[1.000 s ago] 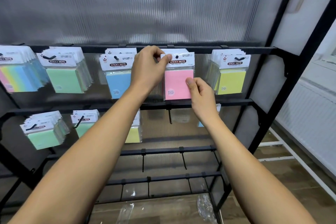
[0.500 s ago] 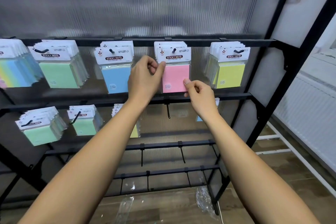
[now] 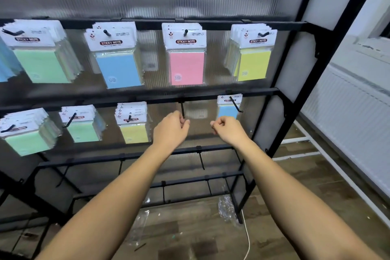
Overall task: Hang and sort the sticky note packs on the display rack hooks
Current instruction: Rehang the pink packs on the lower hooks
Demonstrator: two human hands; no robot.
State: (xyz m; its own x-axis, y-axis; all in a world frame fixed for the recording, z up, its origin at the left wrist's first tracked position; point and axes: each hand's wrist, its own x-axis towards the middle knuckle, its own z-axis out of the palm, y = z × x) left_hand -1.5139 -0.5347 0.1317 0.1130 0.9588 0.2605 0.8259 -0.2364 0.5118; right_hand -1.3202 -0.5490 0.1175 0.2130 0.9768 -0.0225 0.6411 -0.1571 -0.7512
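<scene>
On the top rail of the black rack [image 3: 211, 92] hang green packs [image 3: 40, 63], blue packs [image 3: 118, 67], pink packs [image 3: 186, 65] and yellow packs [image 3: 253, 63]. The second rail carries green packs [image 3: 25, 139], another green stack [image 3: 84, 131], yellow packs [image 3: 134, 131] and a single blue pack [image 3: 228, 110]. A bare hook [image 3: 182, 110] juts out between the yellow and the blue ones. My left hand [image 3: 172, 131] and my right hand [image 3: 229, 131] hover below that rail with loosely curled fingers, holding nothing. The left fingertips are just under the bare hook.
Two lower rails [image 3: 147, 155] carry only bare hooks. Crumpled clear wrappers [image 3: 226, 209] lie on the wooden floor by the rack's right leg, with a white cable [image 3: 248, 238] beside them. A white radiator [image 3: 348, 112] stands to the right.
Both hands let go of the pink pack, which stays on its top hook, and dropped to the level of the second rail. The view shifted downward.
</scene>
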